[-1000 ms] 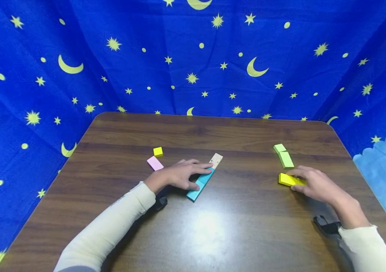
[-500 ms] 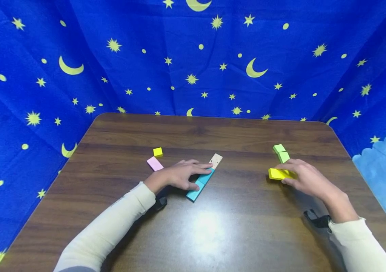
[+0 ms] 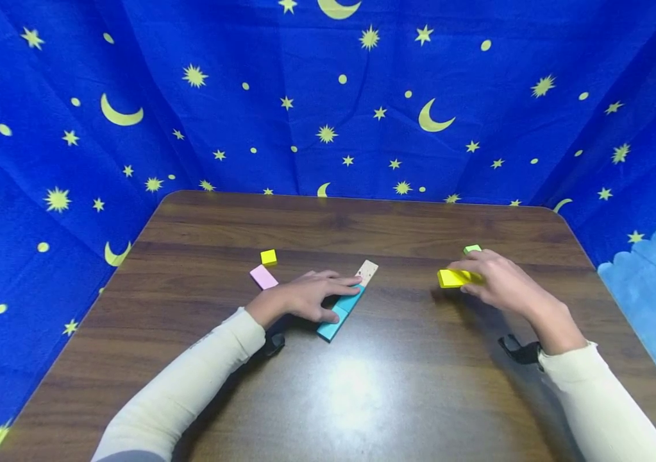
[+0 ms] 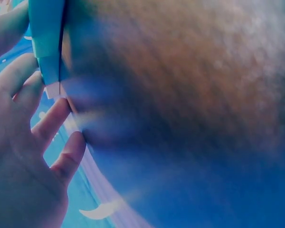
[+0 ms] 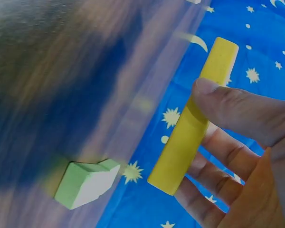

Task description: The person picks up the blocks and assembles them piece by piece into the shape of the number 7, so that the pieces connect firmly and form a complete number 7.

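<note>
My right hand [image 3: 503, 282] pinches a long yellow block [image 3: 451, 278] between thumb and fingers, lifted off the table. The right wrist view shows the whole yellow block [image 5: 178, 147] with the thumb across its upper part. Behind that hand are light green blocks [image 3: 470, 249], mostly hidden in the head view. At mid-table my left hand [image 3: 310, 298] rests its thumb and fingers, loosely extended, on a slanting row of two teal blocks [image 3: 351, 300] with a pale wooden block [image 3: 368, 269] at its far end. The teal blocks [image 4: 45, 28] also appear in the left wrist view.
Left of the row, a pink block [image 3: 263, 276] lies near a small yellow block [image 3: 269, 257]. The brown wooden table [image 3: 408, 385] ends at a blue star-patterned cloth [image 3: 304, 102] behind and at the sides.
My right hand has moved left and away from me, raising the yellow block, and now covers most of the green blocks. The left hand and teal row stay put.
</note>
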`<state>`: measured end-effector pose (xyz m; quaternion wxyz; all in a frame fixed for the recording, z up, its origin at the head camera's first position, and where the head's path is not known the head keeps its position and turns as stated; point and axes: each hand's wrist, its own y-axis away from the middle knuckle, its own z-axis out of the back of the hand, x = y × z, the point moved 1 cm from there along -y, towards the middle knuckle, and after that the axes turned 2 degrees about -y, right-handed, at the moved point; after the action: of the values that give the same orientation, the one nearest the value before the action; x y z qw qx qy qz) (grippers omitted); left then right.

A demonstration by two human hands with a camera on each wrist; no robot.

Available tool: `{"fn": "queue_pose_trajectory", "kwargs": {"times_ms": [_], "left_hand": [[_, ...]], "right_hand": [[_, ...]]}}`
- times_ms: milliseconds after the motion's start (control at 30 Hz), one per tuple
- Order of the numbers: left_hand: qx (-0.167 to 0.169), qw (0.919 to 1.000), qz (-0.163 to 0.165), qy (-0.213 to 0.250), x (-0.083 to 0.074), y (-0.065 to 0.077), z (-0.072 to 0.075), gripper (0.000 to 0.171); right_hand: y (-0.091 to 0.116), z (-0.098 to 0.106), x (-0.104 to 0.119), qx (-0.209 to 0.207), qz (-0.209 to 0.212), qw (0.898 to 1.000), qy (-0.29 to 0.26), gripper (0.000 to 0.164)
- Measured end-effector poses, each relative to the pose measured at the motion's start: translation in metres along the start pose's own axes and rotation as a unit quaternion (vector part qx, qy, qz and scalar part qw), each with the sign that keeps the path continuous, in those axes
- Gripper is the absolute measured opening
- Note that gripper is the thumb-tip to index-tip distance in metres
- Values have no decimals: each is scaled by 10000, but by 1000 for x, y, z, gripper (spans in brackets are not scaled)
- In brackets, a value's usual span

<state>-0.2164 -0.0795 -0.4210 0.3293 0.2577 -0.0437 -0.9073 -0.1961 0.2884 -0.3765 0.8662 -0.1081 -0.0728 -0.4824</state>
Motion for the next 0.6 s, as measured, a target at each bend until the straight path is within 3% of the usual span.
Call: {"fn": "queue_pose_trajectory", "kwargs": {"times_ms": [200, 600], "left_hand": [[23, 10000, 23, 9, 0, 0, 1, 67], [-13, 10000, 16, -5, 0, 0, 0, 68]], "right_hand": [[-10, 2, 1, 68, -142, 9999, 29, 39], [-52, -2, -6, 210, -356, 9988, -259, 41]]}}
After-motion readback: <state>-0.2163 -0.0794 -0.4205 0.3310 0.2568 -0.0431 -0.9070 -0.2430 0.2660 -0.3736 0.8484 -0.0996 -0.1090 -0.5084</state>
